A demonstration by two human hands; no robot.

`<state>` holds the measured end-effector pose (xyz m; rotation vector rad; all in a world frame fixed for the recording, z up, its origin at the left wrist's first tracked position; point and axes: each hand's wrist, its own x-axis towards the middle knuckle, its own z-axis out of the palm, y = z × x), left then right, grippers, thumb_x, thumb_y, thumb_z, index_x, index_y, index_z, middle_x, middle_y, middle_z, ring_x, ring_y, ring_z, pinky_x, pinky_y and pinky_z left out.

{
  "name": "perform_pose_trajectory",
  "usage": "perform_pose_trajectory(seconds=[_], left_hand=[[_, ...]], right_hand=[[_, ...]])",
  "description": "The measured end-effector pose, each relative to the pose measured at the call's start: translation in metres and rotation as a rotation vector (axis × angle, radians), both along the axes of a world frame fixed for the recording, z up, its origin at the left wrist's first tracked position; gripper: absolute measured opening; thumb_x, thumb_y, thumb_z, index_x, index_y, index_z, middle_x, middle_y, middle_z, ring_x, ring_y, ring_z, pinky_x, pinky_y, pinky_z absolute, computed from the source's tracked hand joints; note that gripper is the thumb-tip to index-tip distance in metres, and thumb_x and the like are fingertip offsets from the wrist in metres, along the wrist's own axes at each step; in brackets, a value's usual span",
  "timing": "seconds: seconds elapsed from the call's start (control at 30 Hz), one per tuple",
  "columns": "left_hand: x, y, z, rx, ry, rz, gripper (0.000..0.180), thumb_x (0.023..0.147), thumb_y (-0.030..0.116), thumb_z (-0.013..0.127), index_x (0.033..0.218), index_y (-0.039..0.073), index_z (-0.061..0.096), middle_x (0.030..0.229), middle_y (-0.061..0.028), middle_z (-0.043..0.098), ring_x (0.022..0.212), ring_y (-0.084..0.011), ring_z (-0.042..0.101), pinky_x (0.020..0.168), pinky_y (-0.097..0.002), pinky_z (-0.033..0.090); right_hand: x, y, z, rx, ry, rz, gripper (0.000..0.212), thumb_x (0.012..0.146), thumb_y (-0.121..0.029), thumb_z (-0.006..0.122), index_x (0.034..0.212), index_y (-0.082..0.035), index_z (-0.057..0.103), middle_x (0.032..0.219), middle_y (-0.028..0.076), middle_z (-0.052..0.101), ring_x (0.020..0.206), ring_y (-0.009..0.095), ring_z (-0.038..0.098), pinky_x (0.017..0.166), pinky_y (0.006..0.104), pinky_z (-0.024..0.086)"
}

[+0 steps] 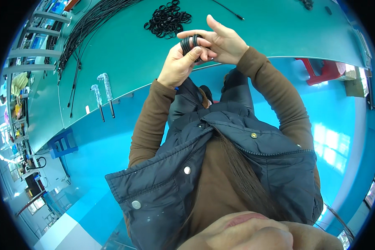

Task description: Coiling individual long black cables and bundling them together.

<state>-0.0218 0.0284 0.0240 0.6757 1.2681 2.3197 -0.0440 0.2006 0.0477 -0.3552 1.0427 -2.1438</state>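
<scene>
Bright light [331, 143] gleams on the blue floor [108, 143] beside a green table [279, 29]

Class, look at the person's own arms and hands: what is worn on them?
Both arms wear plain brown long sleeves, with no visible pattern, reaching the wrists below a dark padded vest. The left hand and right hand are ungloved. A small blue item, too small to identify, shows at the left cuff.

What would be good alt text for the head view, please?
A person's left hand grips several black rings, the right hand close against it, at the front edge of a green table. Beyond them lies a pile of similar rings, with black cables to its left.
</scene>
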Motion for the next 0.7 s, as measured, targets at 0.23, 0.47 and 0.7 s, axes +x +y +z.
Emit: perform_pose_trajectory(seconds=[0.23,0.47,0.7], left_hand=[[-0.005,-0.003,-0.007,-0.004,-0.020,-0.058,0.023,0.096,0.008,0.053,0.115,-0.003,0.057,0.098,-0.0155,0.065,0.097,-0.0248,0.065,0.084,-0.0300,0.052],[0.007,0.005,0.005,-0.014,-0.092,0.089,0.026,0.096,0.010,0.053,0.119,-0.003,0.056,0.107,-0.0167,0.064,0.096,-0.0233,0.065,0.085,-0.0287,0.052],[0.008,0.000,-0.010,-0.225,-0.008,0.089,0.024,0.096,0.011,0.054,0.115,-0.003,0.058,0.107,-0.0171,0.065,0.096,-0.0214,0.065,0.080,-0.0258,0.053]], right_hand=[[0.000,-0.005,0.002,0.008,-0.086,-0.053,0.063,0.098,-0.049,0.037,0.123,0.006,0.053,0.070,0.006,0.052,0.058,0.012,0.051,0.055,0.0229,0.044],[-0.016,0.005,-0.022,0.232,0.277,-0.223,0.055,0.096,-0.047,0.043,0.121,0.000,0.058,0.099,0.015,0.063,0.065,0.013,0.058,0.056,0.0178,0.047],[-0.010,0.009,-0.002,0.821,0.864,-0.037,0.037,0.092,-0.030,0.059,0.119,-0.006,0.060,0.097,0.011,0.065,0.065,0.015,0.059,0.056,0.0178,0.049]])
